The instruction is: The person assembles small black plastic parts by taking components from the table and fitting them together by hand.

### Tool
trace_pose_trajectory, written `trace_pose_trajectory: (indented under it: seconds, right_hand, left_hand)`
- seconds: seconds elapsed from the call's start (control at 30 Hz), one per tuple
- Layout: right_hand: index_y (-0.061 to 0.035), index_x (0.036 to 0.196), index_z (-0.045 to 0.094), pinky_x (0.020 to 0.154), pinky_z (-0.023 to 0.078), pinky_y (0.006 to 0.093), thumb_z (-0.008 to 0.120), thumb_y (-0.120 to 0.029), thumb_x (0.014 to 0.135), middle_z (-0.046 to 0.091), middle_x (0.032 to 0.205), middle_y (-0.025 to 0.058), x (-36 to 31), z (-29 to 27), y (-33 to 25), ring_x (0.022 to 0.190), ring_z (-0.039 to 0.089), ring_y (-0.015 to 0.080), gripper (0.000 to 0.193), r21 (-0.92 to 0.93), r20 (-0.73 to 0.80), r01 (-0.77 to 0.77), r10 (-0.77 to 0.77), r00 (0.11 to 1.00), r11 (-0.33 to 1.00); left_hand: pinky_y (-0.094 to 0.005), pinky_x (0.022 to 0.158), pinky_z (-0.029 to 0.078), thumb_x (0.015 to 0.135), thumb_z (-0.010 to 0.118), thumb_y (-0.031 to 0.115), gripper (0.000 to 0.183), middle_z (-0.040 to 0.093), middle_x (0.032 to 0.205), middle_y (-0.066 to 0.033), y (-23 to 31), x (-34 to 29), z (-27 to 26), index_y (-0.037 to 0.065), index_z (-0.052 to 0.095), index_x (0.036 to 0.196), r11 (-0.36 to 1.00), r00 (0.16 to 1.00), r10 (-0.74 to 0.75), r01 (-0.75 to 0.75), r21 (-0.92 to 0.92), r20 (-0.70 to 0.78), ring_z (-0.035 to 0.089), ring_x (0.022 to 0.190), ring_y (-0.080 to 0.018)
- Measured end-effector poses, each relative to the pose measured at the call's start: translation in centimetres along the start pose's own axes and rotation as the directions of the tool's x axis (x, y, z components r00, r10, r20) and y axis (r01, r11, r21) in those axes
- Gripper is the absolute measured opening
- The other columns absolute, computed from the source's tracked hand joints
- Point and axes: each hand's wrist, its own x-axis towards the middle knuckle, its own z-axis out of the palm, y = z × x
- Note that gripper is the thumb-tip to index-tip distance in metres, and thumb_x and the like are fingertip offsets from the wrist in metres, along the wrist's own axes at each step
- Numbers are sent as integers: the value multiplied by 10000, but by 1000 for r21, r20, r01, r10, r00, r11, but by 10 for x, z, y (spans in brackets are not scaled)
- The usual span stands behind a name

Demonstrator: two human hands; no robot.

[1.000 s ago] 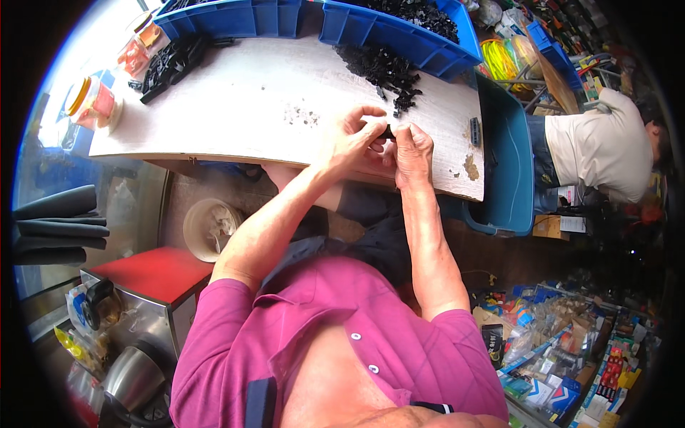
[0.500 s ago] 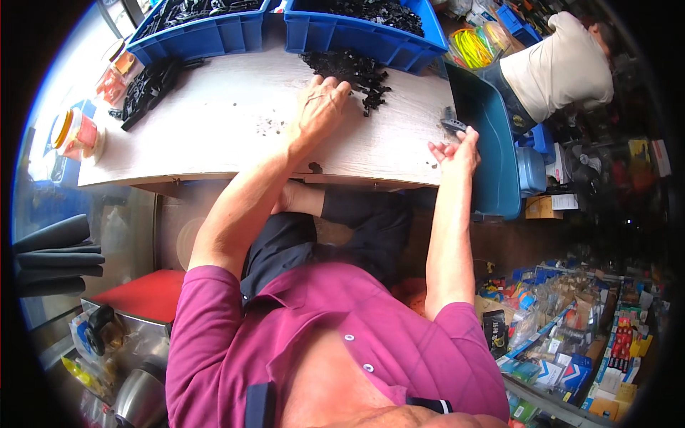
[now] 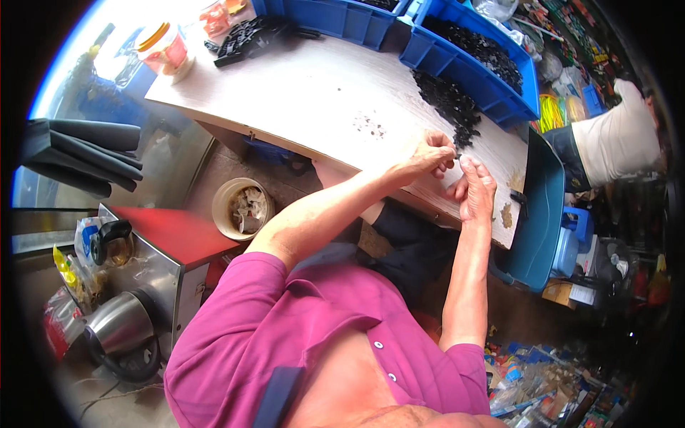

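Observation:
My left hand [image 3: 430, 153] is over the right part of the pale table [image 3: 300, 93], its thumb and fingers pinched together. A tiny dark piece [image 3: 458, 156] shows at its fingertips. My right hand [image 3: 476, 189] meets it there, thumb and fingertips drawn in close to the same piece; whether it grips it too is hard to see. Just beyond both hands lies a spread pile of small black parts [image 3: 449, 103]. A dark part [image 3: 519, 201] is at the table's right edge, beside the teal bin [image 3: 544, 235].
Blue crates [image 3: 467, 78] of black parts line the table's far side. Longer black pieces [image 3: 253, 36] and a jar [image 3: 163, 48] are at the far left. A waste bucket [image 3: 242, 208] stands below the table. Another person [image 3: 617, 146] bends at the right.
My left hand has left the pile and come together with my right hand. The dark part my right hand held is out of it, at the bin's side. The view has turned.

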Motion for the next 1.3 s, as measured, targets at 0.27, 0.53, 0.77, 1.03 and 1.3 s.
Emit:
trace_pose_trajectory:
  seconds: [0.27,0.53,0.77,1.03,1.3]
  right_hand:
    - [-56,910,620,408,442,266,683,-236,874,476,463,12,-10,20,-2,358,458,125,193,2,67,63,-63,996,998]
    - [-55,890,550,441,532,361,617,-203,897,450,467,25,-12,31,12,399,491,163,162,150,99,130,-145,984,980]
    - [-93,789,511,439,541,353,611,-221,894,454,474,23,-9,33,10,427,522,163,194,154,81,118,-131,988,981]
    - [-89,806,530,435,530,342,606,-205,899,450,476,22,-12,36,6,424,514,160,167,138,73,120,-131,989,983]
    - [-45,912,560,423,501,325,633,-158,886,467,478,21,-10,36,11,405,513,156,137,184,56,129,-142,988,974]
  left_hand:
    - [-242,502,503,811,615,108,113,629,670,-73,12,-8,-14,-4,626,804,994,994,-91,95,-62,51,572,489,-119]
    - [-435,870,450,674,788,130,423,580,1044,-129,73,-11,-141,138,626,1065,-42,304,951,-40,998,52,554,1016,-312]
    - [-570,997,304,755,711,264,343,575,1214,-83,133,-4,-287,150,655,1074,-250,401,916,524,814,22,423,1255,-358]
    - [-478,1006,349,777,708,246,334,633,1112,-77,115,-18,-253,113,648,1077,-415,549,801,222,882,239,464,1231,-344]
    - [-442,907,408,867,646,306,223,653,972,-69,92,-37,-197,93,710,877,-421,566,744,-15,907,355,547,1046,-287]
